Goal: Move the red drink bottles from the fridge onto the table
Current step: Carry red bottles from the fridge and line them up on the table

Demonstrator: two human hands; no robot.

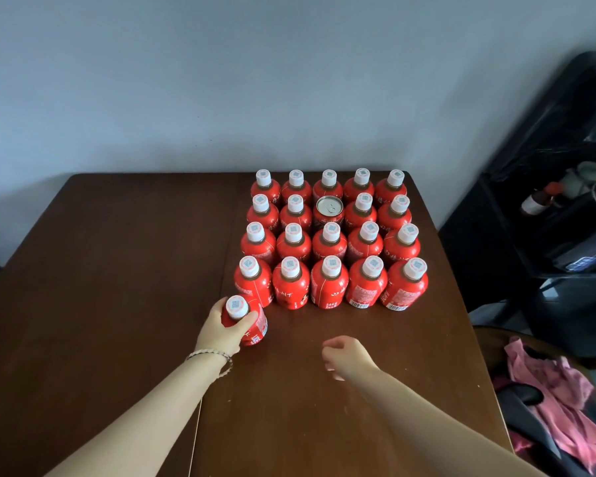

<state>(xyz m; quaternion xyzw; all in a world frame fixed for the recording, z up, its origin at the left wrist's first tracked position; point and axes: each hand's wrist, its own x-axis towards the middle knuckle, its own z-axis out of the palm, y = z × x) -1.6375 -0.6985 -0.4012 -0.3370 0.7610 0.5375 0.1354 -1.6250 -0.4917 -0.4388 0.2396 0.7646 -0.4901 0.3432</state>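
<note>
The block of red bottles stands toward the table's far right corner, four rows of five with white caps up (one place in the second row from the far edge is taken by a can, not a bottle). What the coming move turns on is the fifth row, which starts on the block's near side at its left end. There the left hand holds one more bottle, just in front of the block's near-left bottle and a little to its left. The two overlap in the view, so I cannot tell whether they touch. The held bottle's long axis is close to upright, cap up, in line with its neighbours. Whether its base has met the table I cannot tell, as the hand covers much of its lower left side. The left hand comes at it from the near left and is clamped round the shoulder and body: the thumb crosses the side facing the camera just under the cap, and the other fingers wrap the far left side. The right hand is over the table toward the near edge, in front of the block's middle column and well apart from every bottle. Its fingers are loosely curled and hold nothing. The left hand is therefore the one on the job. By my judgement the move in hand is to set this bottle down square with the near row and let go. The fridge is not in view.
</note>
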